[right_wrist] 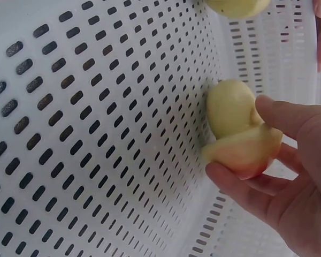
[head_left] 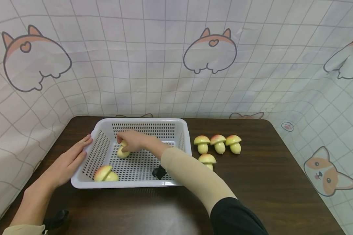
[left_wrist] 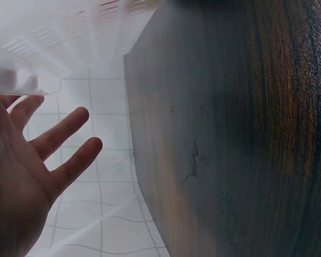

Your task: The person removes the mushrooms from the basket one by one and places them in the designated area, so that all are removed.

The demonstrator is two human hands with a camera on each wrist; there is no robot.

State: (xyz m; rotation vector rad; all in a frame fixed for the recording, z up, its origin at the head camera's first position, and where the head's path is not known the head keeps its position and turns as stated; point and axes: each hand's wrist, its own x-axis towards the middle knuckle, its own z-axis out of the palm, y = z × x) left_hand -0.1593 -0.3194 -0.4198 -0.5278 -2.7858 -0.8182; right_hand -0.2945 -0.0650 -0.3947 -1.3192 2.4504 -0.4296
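Note:
A white perforated plastic basket (head_left: 129, 185) stands on the dark table. Inside it, my right hand (head_left: 133, 140) pinches a yellow toy mushroom with a reddish cap (right_wrist: 232, 110) between thumb and fingers. That mushroom sits at the basket floor, its stem towards the near side in the head view. Another toy mushroom (head_left: 106, 173) lies in the near left corner of the basket. My left hand (head_left: 66, 163) rests against the basket's left rim, fingers extended; the left wrist view shows its fingers (left_wrist: 64, 131) straight and spread.
To the right of the basket, three toy mushrooms (head_left: 217, 143) lie in a row on the wooden table (head_left: 267, 176). One more mushroom (head_left: 207, 160) is nearer, partly hidden by the right sleeve. A cloth with a grid and dog drawings (head_left: 164, 88) hangs behind the table.

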